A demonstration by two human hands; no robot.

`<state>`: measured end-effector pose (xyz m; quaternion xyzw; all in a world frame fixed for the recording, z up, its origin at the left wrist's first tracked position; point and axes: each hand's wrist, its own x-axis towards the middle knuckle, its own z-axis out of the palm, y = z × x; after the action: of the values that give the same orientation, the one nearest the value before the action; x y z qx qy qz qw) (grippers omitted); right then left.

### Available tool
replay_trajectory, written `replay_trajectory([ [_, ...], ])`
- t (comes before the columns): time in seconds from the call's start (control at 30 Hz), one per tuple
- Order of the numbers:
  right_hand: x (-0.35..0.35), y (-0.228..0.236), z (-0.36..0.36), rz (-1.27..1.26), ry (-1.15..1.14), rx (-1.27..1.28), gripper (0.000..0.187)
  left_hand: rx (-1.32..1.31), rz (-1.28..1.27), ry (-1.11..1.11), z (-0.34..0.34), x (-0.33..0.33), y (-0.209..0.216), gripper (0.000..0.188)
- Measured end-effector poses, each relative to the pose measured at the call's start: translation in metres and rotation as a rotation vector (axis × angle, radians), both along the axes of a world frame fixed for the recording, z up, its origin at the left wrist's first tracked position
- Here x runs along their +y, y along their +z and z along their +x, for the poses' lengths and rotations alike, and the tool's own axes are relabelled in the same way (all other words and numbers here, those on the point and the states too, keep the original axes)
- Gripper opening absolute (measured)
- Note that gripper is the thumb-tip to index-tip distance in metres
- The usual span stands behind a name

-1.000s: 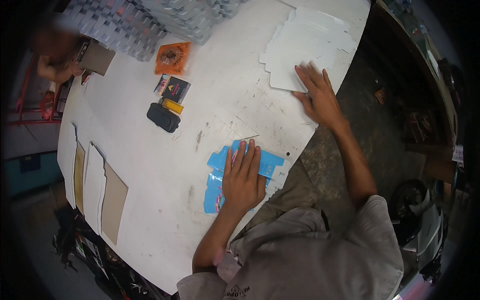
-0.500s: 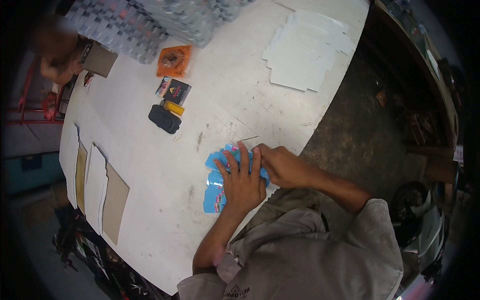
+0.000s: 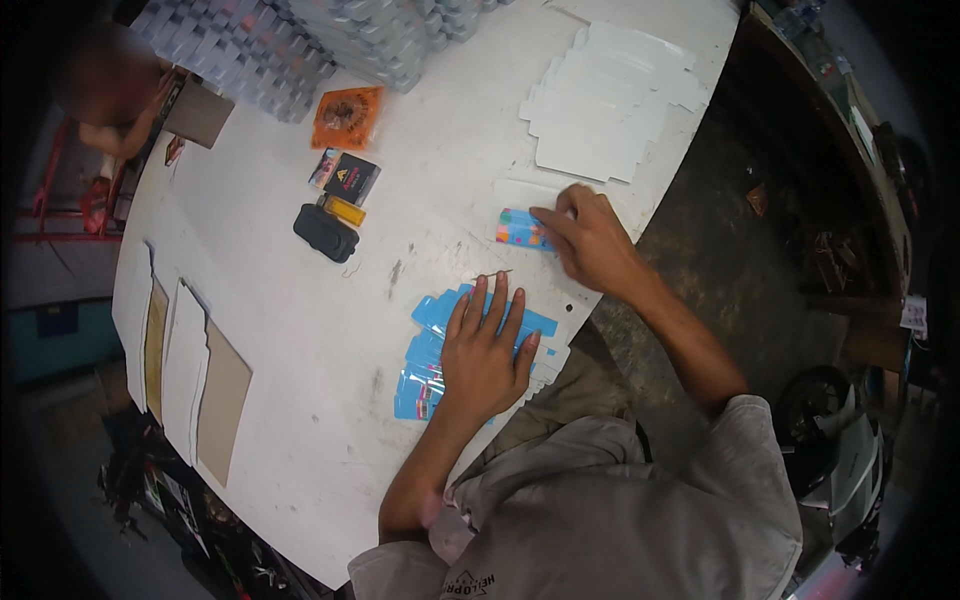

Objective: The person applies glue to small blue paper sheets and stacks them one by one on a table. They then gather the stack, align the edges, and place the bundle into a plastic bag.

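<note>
Grip open: left hand [image 3: 487, 352] flat on blue cartons [image 3: 437, 345], right hand [image 3: 590, 238] apparently fingering folded carton [image 3: 522, 229].

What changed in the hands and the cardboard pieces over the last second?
The right hand went from the white stack to the blue pile, then out toward the table's far right edge, where it now presses a small blue folded piece, which was not there before. The left hand stayed flat on the blue pile. The stack, the black case and the orange packet kept their places.

White worktable [image 3: 300, 400], dark dirty floor [image 3: 720, 240] beside it, cluttered wooden bench [image 3: 850, 150]
</note>
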<state>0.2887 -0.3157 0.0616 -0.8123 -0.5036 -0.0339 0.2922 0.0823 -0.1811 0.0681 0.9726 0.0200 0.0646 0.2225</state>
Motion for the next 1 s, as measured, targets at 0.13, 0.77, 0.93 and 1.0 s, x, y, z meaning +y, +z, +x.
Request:
replay_trajectory([
  [0.13,0.004,0.001,-0.028,-0.051,-0.001,-0.116,0.037,-0.022,-0.141,0.080,0.000,-0.006,-0.003,0.060],
  [0.77,-0.002,-0.005,0.005,-0.018,0.081,0.023,0.043,0.045,-0.008,0.014,0.006,-0.007,-0.003,0.064],
  [0.93,0.005,0.006,-0.034,-0.010,0.023,-0.002,0.043,-0.076,-0.142,0.088,0.005,-0.009,-0.015,0.056],
  [1.0,0.003,0.009,-0.045,-0.037,0.058,0.168,0.042,0.003,0.103,0.105,0.004,-0.012,-0.009,0.061],
])
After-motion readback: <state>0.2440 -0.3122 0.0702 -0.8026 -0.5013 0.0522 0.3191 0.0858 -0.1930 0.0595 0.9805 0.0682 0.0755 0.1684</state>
